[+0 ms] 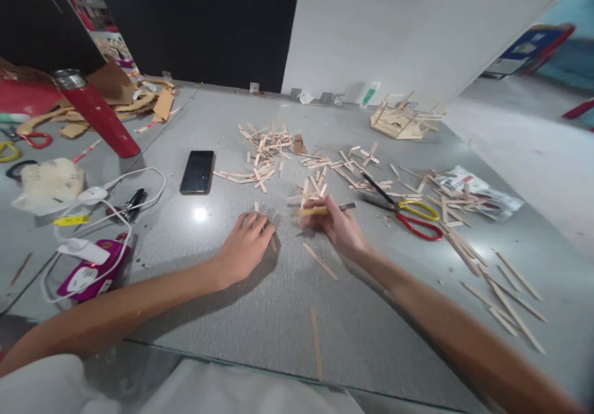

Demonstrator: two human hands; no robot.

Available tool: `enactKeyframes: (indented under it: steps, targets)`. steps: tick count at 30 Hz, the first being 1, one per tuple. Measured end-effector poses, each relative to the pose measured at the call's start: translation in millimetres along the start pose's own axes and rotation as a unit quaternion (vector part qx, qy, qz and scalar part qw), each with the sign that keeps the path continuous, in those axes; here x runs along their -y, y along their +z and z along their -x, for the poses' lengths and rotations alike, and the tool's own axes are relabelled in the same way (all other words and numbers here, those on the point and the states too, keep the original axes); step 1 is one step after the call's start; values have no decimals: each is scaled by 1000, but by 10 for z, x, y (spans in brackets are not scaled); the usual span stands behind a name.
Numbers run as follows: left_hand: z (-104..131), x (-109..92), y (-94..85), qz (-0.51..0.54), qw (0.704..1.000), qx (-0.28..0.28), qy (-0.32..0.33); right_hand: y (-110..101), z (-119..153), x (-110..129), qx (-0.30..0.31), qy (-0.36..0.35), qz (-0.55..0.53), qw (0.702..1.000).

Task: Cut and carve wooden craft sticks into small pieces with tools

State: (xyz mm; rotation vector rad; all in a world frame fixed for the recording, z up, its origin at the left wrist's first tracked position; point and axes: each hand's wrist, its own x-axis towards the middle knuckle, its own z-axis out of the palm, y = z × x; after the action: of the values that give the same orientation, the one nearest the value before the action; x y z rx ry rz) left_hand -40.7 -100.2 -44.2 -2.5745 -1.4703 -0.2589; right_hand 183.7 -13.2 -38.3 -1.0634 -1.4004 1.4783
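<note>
My left hand (pixel 247 244) rests on the grey table with its fingers curled down over a wooden craft stick (pixel 273 242), holding it against the surface. Much of that stick is hidden under the fingers. To its right, my right hand (pixel 341 225) is closed around a slim yellow tool with a dark end (pixel 318 211). Motion blurs the tool, so its kind cannot be made out. Just below the right hand lies a loose craft stick (pixel 320 261). Another single stick (pixel 316 343) lies close to the table's front edge.
Piles of cut sticks (pixel 269 145) spread beyond my hands. Open scissors (pixel 413 216) lie at the right, below a small wooden stick structure (pixel 403 120). A phone (pixel 197 172), red bottle (pixel 99 114), white cable (pixel 164 182) and purple device (pixel 95 271) occupy the left.
</note>
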Motion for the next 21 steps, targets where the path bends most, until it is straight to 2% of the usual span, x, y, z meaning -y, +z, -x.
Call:
enactKeyframes:
  steps: [3,5,6,8,9,10,12,14,16,21]
  targets:
    - [18,33,-25,7,1000,7,3,-154,-460,89,-59,-57,7,997]
    - [29,54,-63,11,1000,16,10,-223,-558,193,-71,-87,21,993]
    - [32,62,-85,12,1000,22,13,-243,-520,247,-61,-91,35,993]
    - [33,75,-127,7,999,33,13,-253,-291,336,4,-89,96,991]
    - [31,78,-144,2,999,39,11,-246,-126,362,102,-121,224,962]
    - [29,79,-157,-6,999,44,8,-231,48,373,149,-131,269,943]
    - [24,77,-174,-22,998,53,1,-187,339,347,199,-141,314,917]
    - [22,75,-180,-38,998,56,-13,-145,445,278,279,-174,412,850]
    - [21,75,-182,-48,997,57,-30,-127,321,210,231,-191,438,847]
    - [18,75,-214,-45,996,61,-42,-142,-334,244,82,-207,436,872]
